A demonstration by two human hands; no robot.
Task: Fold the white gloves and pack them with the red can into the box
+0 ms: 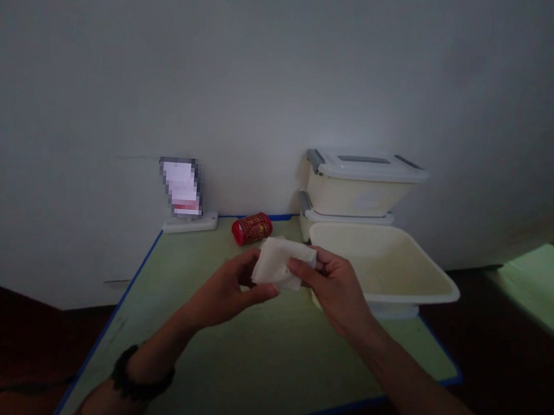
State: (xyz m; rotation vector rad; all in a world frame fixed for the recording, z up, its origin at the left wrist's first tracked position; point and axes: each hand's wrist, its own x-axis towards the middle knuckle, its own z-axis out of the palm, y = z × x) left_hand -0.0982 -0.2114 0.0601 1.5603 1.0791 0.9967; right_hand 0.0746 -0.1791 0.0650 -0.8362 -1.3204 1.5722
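Observation:
A folded white tissue (277, 262) is held up above the table in front of me. My right hand (340, 284) pinches its right side, thumb lying flat across the front and fingers behind. At its left and lower edge is my left hand (233, 293), thumb along the bottom and fingers curled behind the tissue. Just beyond the tissue lies a red packet (252, 229) with gold markings, tipped on its side on the green table top (228, 362).
To the right stands an open cream tub (419, 268). Behind it, two lidded storage boxes (361, 194) are stacked against the wall (247, 91). A phone (182, 187) with a blurred screen leans on a white stand (190, 222) at the back left. Blue tape (134, 280) lines the table's edges.

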